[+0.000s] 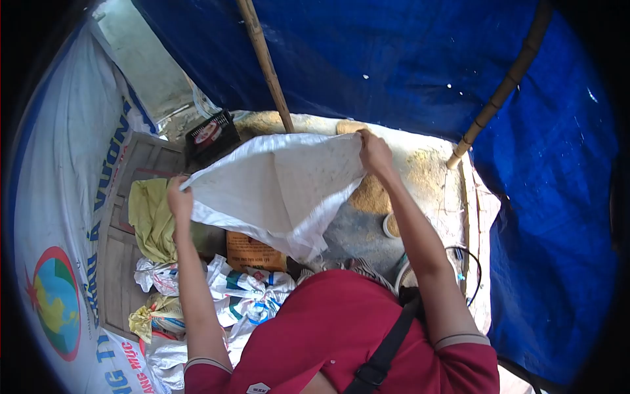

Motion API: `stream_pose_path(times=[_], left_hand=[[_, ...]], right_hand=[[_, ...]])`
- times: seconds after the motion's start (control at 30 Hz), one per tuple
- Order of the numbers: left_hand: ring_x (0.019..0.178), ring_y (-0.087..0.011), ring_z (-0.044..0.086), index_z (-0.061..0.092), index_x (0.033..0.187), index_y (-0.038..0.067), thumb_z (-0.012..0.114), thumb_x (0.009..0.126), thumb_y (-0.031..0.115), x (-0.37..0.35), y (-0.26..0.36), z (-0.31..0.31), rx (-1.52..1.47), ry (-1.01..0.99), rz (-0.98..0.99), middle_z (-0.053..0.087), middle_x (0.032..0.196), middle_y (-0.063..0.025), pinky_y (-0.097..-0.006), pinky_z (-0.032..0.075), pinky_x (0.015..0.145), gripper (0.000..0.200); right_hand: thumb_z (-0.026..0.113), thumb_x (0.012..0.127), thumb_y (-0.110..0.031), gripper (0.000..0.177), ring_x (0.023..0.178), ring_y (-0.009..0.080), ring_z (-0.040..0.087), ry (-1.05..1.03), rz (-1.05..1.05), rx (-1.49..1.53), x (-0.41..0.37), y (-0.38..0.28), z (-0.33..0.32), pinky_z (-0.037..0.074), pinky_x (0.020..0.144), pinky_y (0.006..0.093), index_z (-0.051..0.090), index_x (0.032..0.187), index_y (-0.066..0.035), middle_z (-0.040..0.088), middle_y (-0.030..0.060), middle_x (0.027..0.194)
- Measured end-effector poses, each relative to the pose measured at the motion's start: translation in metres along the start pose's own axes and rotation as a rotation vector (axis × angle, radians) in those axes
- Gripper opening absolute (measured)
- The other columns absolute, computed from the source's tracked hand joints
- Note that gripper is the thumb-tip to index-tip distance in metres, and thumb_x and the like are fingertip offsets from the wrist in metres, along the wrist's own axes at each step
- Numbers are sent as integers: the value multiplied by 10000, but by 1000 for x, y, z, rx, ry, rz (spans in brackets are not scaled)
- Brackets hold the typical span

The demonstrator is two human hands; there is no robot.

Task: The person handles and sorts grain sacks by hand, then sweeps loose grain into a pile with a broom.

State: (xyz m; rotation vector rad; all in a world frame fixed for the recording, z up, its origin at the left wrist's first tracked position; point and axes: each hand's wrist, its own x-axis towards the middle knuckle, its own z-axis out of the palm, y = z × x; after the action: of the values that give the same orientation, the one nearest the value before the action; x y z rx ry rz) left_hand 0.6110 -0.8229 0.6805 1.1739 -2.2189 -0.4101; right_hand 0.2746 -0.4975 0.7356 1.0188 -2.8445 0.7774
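A white woven sack [262, 187] is stretched out between my two hands, its mouth spread wide and facing up toward me. My left hand [179, 197] is closed on the sack's left corner. At the opposite corner, higher and to the right, my right hand [375, 153] grips the rim. A crumpled yellow-green sack [154, 220] lies just left of my left hand. Beneath the white sack's lower edge shows an orange-brown printed bag [252, 253].
Several tied bags [252, 289] sit at lower left beside wooden boards [121, 249]. A dark crate [211, 139] stands at the back. Yellowish grainy material [371, 197] lies on the floor near a small tub [392, 226]. Bamboo poles [502, 88] lean against a blue tarp [394, 59].
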Motion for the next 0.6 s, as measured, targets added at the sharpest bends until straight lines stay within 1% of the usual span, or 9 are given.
stream_pose_path(times=[0.1,0.23,0.3,0.37,0.43,0.5,0.53,0.57,0.6], left_hand=[[860,-335,572,561,965,14,545,692,44,1,1,-12,-88,-13,4,600,898,-186,-371,436,745,275],[835,-313,579,551,971,-13,589,752,169,-17,40,13,-271,-259,98,598,881,-203,-341,429,746,287],[864,-358,559,545,979,-25,557,797,267,-26,70,23,-289,-371,19,584,917,-230,-358,421,763,344],[873,-378,549,531,987,-39,541,809,277,-28,86,39,-251,-290,-25,574,927,-248,-370,419,766,364],[878,-379,548,523,991,-47,528,815,269,-22,83,47,-230,-283,42,569,927,-255,-371,418,771,363],[883,-356,559,510,1008,-55,520,797,198,-23,99,49,-319,-373,39,569,917,-259,-363,417,786,330],[928,-275,561,488,1078,-56,532,763,140,-21,101,50,-292,-424,50,573,993,-221,-338,409,818,373],[911,-268,562,495,1069,-49,568,712,80,-18,102,54,-312,-420,60,577,985,-202,-336,414,809,387],[897,-258,558,497,1070,-38,581,688,48,-12,95,63,-298,-364,84,575,976,-188,-326,415,807,401]], right_hand=[[418,751,-58,234,785,373,580,-56,-9,-47,-4,10,-1,449,679,457,550,943,-37,593,234,809],[425,779,-90,182,772,372,582,-131,-48,-34,-14,8,34,450,691,460,560,882,-24,596,224,785],[425,817,-134,283,807,406,556,-255,-52,-48,-19,4,48,437,713,463,507,1071,-42,579,238,878],[471,781,-108,373,910,390,527,-83,-21,62,-35,-20,46,416,751,472,452,1151,-70,549,218,995],[524,717,-90,498,1028,349,462,315,-276,-165,-51,-51,41,382,807,466,405,1201,-92,501,181,1081],[579,638,-119,514,1085,311,412,177,-456,-90,-72,-71,60,344,859,449,463,1138,-94,479,156,1119],[600,655,-162,426,1064,304,435,-4,-526,56,-89,-80,67,339,873,449,513,1069,-111,501,146,1099],[583,715,-257,346,1031,292,473,-57,-656,-30,-112,-80,85,336,887,468,545,1024,-108,538,128,1053],[563,736,-301,345,1019,293,492,-380,-581,-128,-125,-78,88,328,891,487,562,1018,-103,553,121,1042]])
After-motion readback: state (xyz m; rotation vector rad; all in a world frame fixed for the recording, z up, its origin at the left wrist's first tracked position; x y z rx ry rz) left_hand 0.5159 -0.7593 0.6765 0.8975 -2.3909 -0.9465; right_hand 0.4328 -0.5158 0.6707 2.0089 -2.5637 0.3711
